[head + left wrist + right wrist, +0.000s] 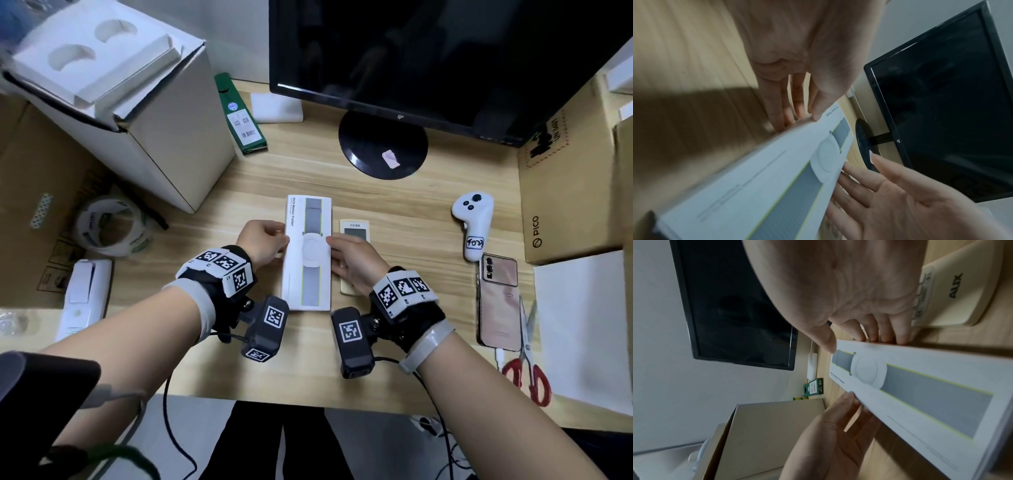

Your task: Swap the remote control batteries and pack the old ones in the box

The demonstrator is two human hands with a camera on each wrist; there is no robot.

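Observation:
A long white box (pixel 308 253) printed "PICO Motion Tracker" lies lengthwise at the middle of the wooden desk (pixel 394 205). My left hand (pixel 270 240) holds its left long edge, thumb on top and fingers down the side (pixel 799 120). My right hand (pixel 337 253) holds the right long edge the same way (pixel 859 337). The box (pixel 777 186) (pixel 920 386) is shut. A beige AUX remote control (pixel 354 228) (pixel 953 288) lies just right of the box, partly under my right hand. No batteries are in view.
A black monitor (pixel 445 51) on a round base (pixel 383 144) stands behind. Right: a white controller (pixel 474 222), a pink phone (pixel 498 301), red scissors (pixel 527 370), a PICO carton (pixel 561 192). Left: an open carton (pixel 154 130), a tape roll (pixel 109 226), a green pack (pixel 241 116).

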